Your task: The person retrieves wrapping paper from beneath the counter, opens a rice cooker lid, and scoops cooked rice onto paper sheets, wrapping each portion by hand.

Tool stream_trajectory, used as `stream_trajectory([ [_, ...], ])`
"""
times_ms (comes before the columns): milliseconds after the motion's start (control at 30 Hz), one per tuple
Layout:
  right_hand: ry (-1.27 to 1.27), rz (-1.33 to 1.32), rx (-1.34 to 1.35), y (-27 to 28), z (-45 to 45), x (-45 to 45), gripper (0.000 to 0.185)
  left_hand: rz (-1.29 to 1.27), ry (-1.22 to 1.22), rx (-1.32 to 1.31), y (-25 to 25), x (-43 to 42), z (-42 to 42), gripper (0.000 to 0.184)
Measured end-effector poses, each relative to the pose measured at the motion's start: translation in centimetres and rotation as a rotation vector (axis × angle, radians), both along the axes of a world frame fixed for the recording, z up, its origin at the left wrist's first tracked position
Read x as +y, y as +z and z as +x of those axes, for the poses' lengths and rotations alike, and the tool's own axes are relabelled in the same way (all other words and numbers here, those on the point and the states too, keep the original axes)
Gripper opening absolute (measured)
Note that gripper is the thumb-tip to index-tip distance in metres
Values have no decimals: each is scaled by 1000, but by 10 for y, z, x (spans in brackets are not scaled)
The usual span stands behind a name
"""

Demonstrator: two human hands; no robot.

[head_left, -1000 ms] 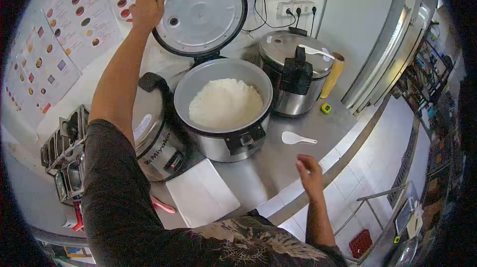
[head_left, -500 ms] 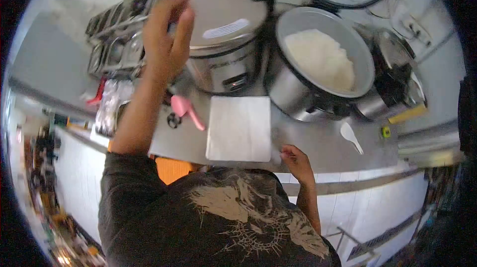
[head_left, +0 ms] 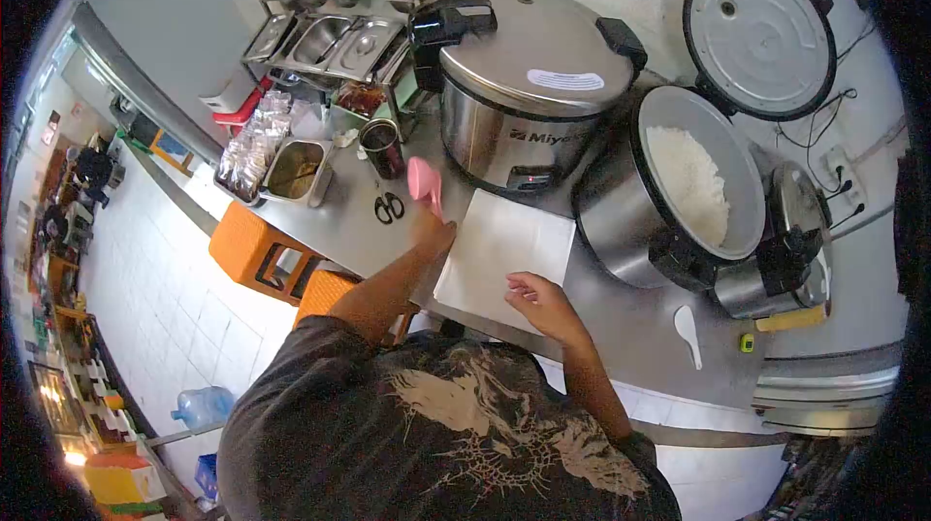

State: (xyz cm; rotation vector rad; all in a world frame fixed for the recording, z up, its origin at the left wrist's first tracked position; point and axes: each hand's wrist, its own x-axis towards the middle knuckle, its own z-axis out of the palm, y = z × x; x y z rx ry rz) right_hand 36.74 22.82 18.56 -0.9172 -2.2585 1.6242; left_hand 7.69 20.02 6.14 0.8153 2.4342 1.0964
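Observation:
My left hand (head_left: 433, 232) is closed around the handle of a pink scoop (head_left: 423, 179), at the left edge of a stack of white paper sheets (head_left: 504, 240). My right hand (head_left: 545, 304) is over the lower right part of the paper, fingers loosely bent and apart, holding nothing I can see. Black-handled scissors (head_left: 389, 208) lie left of the scoop. Right of the paper stands an open rice cooker (head_left: 621, 220) with white rice (head_left: 689, 181) inside. A white rice paddle (head_left: 688, 335) lies on the counter in front of it.
A lidded rice cooker (head_left: 533, 55) stands behind the paper. Steel food pans (head_left: 320, 41) sit on a rack at the back left. A dark cup (head_left: 382, 146), a pan with a utensil (head_left: 297, 172) and wrapped packets (head_left: 254, 147) are nearby. Orange stools (head_left: 250, 247) stand below.
My left hand has come down from beside the lidded cooker to the pink scoop's handle. My right hand has moved over the paper. The camera view has shifted.

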Motion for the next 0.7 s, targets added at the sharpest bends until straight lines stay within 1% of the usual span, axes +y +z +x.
stream_trajectory([
  [67,-24,-13,10,1,-4,-6,46,67,10,-34,-23,12,-10,61],
  [167,-75,-33,2,-5,0,-9,49,253,-262,374,-37,-8,2,56],
  [200,-90,-50,-6,-4,2,-11,51,261,-254,176,-9,-18,21,52],
  [233,-108,-70,-16,-4,5,-14,53,266,-248,-26,40,-33,46,47],
  [267,-148,-53,41,-11,5,-16,56,354,-321,68,65,-43,65,47],
  [300,-241,-48,133,-4,-1,-23,52,448,-405,157,84,-50,82,46],
  [367,-458,-8,322,17,-15,-32,47,302,-727,96,112,-50,104,51],
  [400,-431,34,349,9,-15,-26,45,227,-895,79,122,-47,113,53],
  [467,-571,-77,376,28,-10,-25,43,366,-1080,36,135,-42,131,55],
  [500,-624,-87,406,39,-5,-26,42,432,-1165,14,137,-42,137,56],
  [533,-677,-95,438,55,-1,-27,41,616,-1213,67,127,-35,141,52],
  [567,-679,31,472,76,8,-24,42,731,-1260,91,118,-26,139,52],
  [600,-674,158,501,109,18,-19,43,846,-1300,114,140,-18,138,52],
  [633,-713,244,488,131,39,-11,45,959,-1328,131,154,-9,140,52],
  [667,-756,329,471,152,59,-3,47,1040,-1298,103,151,7,144,56],
  [700,-824,487,387,175,75,10,46,996,-1274,106,160,21,148,58],
])
